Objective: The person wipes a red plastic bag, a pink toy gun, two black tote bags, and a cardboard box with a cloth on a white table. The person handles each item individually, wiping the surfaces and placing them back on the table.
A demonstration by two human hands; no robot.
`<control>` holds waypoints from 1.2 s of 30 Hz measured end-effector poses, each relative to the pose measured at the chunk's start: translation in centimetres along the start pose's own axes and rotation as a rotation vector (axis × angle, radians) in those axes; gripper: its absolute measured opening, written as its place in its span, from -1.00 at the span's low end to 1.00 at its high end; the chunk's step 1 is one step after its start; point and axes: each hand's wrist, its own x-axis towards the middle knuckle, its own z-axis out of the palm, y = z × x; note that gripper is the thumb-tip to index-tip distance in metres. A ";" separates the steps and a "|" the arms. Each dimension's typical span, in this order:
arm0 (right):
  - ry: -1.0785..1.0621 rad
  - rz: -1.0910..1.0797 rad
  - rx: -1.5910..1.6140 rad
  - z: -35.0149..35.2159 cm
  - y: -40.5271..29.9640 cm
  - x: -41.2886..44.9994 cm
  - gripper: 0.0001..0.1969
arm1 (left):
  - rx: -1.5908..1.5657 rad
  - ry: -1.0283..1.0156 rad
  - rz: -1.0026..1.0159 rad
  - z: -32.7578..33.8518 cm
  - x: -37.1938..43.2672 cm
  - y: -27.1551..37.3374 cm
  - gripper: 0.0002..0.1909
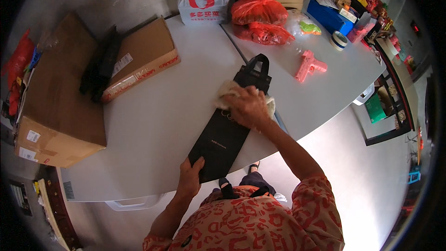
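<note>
A long black bag [223,143] with a loop handle lies slantwise on the white table [146,136], its near end overhanging the front edge. It bears printed writing. My left hand [190,176] grips the near left corner, thumb on top. On the bag's upper part, my right hand [249,106] presses a cream-coloured cloth [228,89] flat, fingers bent over it. The cloth hides part of the bag and some of its lettering. The handle [259,63] points away from me, beyond the cloth.
A large cardboard box [62,111], a black folded item [102,62] and a flat carton [143,55] are at left. Behind stand a white plastic bag [205,1] and red plastic bags [259,17]. At right lie a pink toy pistol [309,66] and a tape roll [338,40].
</note>
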 end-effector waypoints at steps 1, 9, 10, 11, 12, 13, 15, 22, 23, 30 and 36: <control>0.051 0.034 -0.026 0.3 1.0 0.5 -0.58 | 0.001 -0.001 -0.008 0.1 0.0 0.1 -0.58; 0.267 0.615 -0.093 2.2 1.3 3.0 -0.65 | -0.025 -0.057 0.013 0.7 -0.4 0.8 -0.49; 0.236 0.601 -0.128 2.3 0.7 2.8 -0.65 | -0.023 -0.051 0.034 0.9 -0.6 0.9 -0.50; 0.206 0.588 -0.163 2.5 0.2 2.5 -0.65 | -0.020 -0.047 0.055 1.1 -0.9 1.1 -0.50; 0.182 0.530 -0.176 2.8 -0.4 1.8 -0.67 | -0.021 -0.048 0.079 1.3 -1.0 1.3 -0.50; 0.200 0.485 -0.168 2.4 -1.7 1.2 -0.63 | -0.019 -0.048 0.065 1.0 -0.8 1.0 -0.50; 0.138 0.365 -0.077 1.8 -4.1 -0.6 -0.62 | -0.016 -0.057 0.036 0.2 0.0 -0.1 -0.50; -0.022 -0.044 0.448 -1.5 -12.2 -7.2 -0.57 | -0.153 -0.046 -0.036 1.2 -1.0 1.6 -0.64; -0.009 -0.094 0.444 -2.6 -13.2 -7.7 -0.57 | -0.180 -0.041 -0.040 1.0 -1.0 1.2 -0.64; -0.161 -0.014 0.063 -4.0 -7.1 -8.2 -0.47 | 0.019 -0.005 0.054 -2.1 0.8 1.9 -0.50; -0.064 0.029 -0.052 -5.1 1.2 -7.9 -0.51 | 0.231 0.118 0.251 -7.6 -1.3 4.9 -0.53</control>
